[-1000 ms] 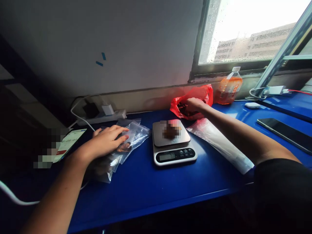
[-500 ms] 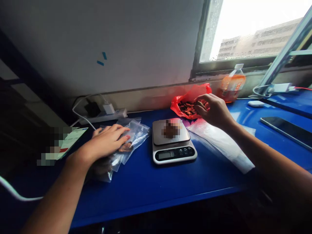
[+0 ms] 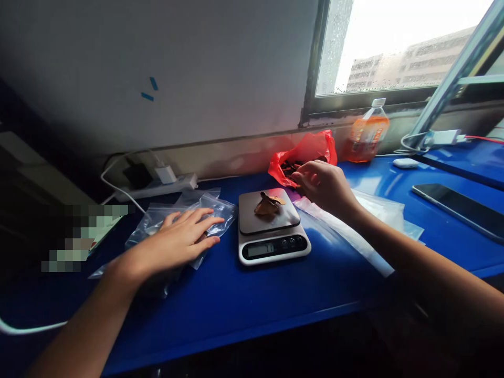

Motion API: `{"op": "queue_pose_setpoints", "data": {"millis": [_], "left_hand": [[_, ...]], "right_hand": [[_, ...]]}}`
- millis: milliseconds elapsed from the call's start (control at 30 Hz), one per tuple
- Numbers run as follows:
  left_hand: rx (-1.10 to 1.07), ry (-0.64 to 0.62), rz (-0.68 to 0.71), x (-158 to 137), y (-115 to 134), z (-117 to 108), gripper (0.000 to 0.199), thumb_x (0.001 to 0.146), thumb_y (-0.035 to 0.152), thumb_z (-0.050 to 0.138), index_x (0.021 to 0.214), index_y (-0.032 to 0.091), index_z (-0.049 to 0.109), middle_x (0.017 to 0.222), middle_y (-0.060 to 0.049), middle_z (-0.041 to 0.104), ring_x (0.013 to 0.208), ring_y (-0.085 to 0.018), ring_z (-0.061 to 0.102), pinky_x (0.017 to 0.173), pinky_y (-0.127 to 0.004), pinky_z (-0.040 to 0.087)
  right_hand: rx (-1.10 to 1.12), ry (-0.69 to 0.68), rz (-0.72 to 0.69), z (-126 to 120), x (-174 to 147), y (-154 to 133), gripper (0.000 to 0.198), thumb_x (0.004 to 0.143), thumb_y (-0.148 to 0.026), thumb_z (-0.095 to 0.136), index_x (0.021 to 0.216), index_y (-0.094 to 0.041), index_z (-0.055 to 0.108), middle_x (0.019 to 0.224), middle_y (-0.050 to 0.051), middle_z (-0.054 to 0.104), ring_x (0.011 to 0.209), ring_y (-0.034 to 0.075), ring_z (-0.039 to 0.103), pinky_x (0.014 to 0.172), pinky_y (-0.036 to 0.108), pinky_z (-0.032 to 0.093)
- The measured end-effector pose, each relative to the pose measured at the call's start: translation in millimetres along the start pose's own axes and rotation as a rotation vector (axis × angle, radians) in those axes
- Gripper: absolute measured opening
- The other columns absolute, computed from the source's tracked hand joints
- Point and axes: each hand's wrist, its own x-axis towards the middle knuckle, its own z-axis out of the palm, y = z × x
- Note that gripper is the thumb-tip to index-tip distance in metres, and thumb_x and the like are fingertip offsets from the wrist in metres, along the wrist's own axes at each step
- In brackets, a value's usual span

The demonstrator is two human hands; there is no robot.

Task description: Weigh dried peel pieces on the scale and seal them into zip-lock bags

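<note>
Brown curled pieces [image 3: 268, 206] lie on the digital kitchen scale [image 3: 271, 224]. The left hand [image 3: 187, 234], fingers spread, lies over zip-lock bags [image 3: 225, 210]; the right hand [image 3: 326, 185] bends near the red plastic bag [image 3: 321, 148], whether gripping anything I cannot tell.

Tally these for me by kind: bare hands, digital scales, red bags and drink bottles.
Bare left hand and bare right hand: 2
White-and-silver digital scale: 1
Red thin plastic bag: 1
Clear bottle of orange liquid: 1
Total: 5
</note>
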Motion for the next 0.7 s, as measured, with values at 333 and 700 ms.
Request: {"op": "queue_pose_setpoints", "data": {"millis": [333, 700], "left_hand": [[0.02, -0.007, -0.014, 1.4, -2.8, 0.1, 0.064, 0.089, 0.056, 0.031, 0.146, 0.03, 0.048, 0.156, -0.005, 0.039, 0.145, -0.032, 0.03, 0.118, -0.057, 0.018], [0.037, -0.013, -0.004, 0.7, -2.8, 0.5, 0.064, 0.09, 0.057, 0.03, 0.146, 0.032, 0.047, 0.154, -0.004, 0.041, 0.144, -0.03, 0.033, 0.118, -0.055, 0.017]], "right_hand": [[-0.216, -0.36, 0.1, -5.8, 3.3, 12.9, 0.02, 0.083, -0.016, 0.058, 0.096, -0.016, 0.073, 0.085, 0.009, 0.074, 0.072, 0.02, 0.066, 0.062, 0.029, 0.043], [-0.111, -0.843, -0.236, -19.7, 0.9, 20.5, 0.01, 0.086, -0.025, 0.058, 0.087, -0.018, 0.065, 0.084, 0.006, 0.068, 0.07, 0.015, 0.058, 0.062, 0.026, 0.042]]}}
